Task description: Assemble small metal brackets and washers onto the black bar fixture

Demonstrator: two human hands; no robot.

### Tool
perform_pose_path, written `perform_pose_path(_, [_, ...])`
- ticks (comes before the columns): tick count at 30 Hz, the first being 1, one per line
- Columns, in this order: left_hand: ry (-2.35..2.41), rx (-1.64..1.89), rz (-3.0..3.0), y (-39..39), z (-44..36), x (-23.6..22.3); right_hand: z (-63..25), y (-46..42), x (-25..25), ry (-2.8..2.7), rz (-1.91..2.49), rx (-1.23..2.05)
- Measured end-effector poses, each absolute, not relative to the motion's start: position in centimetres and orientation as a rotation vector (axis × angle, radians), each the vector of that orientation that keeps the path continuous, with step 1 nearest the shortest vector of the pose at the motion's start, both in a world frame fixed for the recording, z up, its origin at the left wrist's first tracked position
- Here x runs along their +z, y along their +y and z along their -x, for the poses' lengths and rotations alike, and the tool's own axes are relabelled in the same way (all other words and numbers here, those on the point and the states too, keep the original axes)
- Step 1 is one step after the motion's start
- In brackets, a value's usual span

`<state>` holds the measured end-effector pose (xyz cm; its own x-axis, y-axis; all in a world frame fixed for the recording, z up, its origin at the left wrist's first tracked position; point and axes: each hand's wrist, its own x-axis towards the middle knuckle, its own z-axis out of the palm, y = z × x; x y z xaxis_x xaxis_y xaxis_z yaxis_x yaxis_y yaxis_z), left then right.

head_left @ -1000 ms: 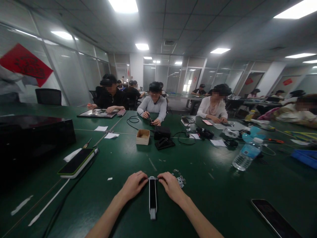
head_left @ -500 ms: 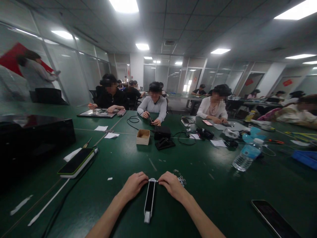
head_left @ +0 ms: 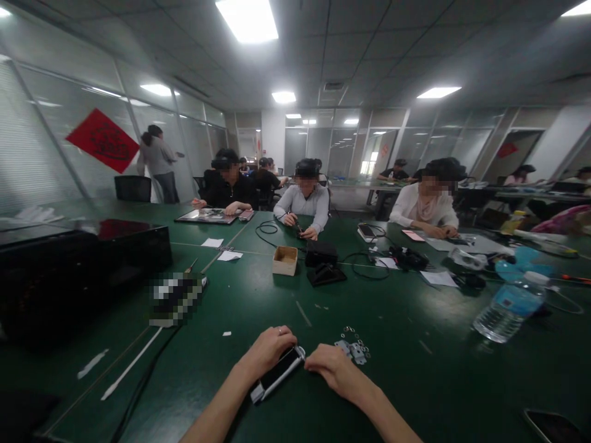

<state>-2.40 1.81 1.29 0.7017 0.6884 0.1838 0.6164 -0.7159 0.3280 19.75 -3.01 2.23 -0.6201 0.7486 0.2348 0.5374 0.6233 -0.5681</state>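
Slim black-and-white device (head_left: 278, 374), slanted, left hand's (head_left: 272, 346) grip closed around its upper end.

- Green worktop (head_left: 392, 320) with seams (head_left: 237, 235)
- Glass partitions (head_left: 190, 144), red diamond poster (head_left: 104, 140) at left
- Black chair (head_left: 133, 188) beyond the worktop
- Panelled ceiling (head_left: 302, 55), bright rectangular lights (head_left: 249, 19)

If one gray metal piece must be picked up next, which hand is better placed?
Probably the right hand: it is next to the gray metal pieces, while the left hand is farther away, at the black-and-white object.
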Motion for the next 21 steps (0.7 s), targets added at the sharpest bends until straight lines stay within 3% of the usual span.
perform_pose_path(12, [0.916, 0.427, -2.711, 2.1, 2.2, 1.9, -20.1, -0.9, 4.6, -3.033, 0.567, -0.007])
perform_pose_path(21, [0.874, 0.470, -2.692, 2.3, 2.5, 1.1, -20.5, -1.0, 4.6, -2.821, 0.693, 0.431])
